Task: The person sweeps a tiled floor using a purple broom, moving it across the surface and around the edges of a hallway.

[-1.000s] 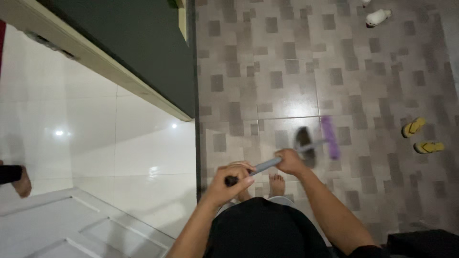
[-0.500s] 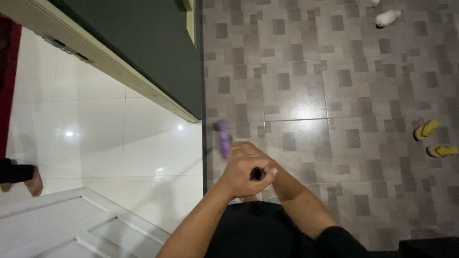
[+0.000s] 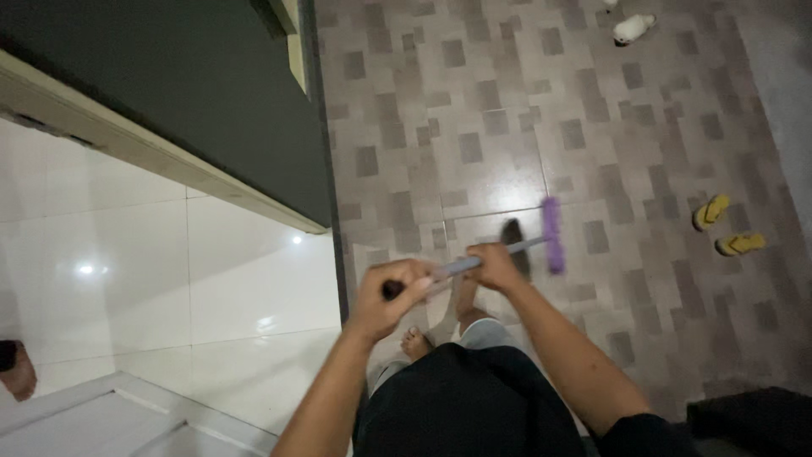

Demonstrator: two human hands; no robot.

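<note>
A long mop with a grey metal handle [image 3: 499, 254] reaches out in front of the person. Its flat purple head [image 3: 552, 234] sits on the grey patterned tile floor [image 3: 524, 101], a little past the person's hands. A dark shadow [image 3: 513, 241] lies on the tiles just beside the purple head. The mop looks a bit blurry.

The left hand [image 3: 391, 296] is closed around the black end of the handle [image 3: 392, 290], with the fingers wrapped tight. The right hand [image 3: 493, 265] is closed around the grey handle further along, nearer to the purple head. Both arms stretch out from the person's body, and the two hands are near each other on the same stick.

Below the hands is the person's black top [image 3: 469, 398]. One bare foot [image 3: 414, 343] shows on the tiles under the left hand.

To the left of the grey tiles is a shiny white tile floor [image 3: 169, 271] with small bright spots of light on it. A dark line runs between the two floors. Above the white floor is a big dark green panel with a cream edge [image 3: 211, 85].

Far off on the right, a pair of yellow flip-flops [image 3: 727, 228] lies on the grey tiles, well apart from the mop. At the top right there is a small white thing [image 3: 634, 28], too small to tell what it is. At the far left edge, another person's bare foot [image 3: 17, 372] stands on the white floor.
</note>
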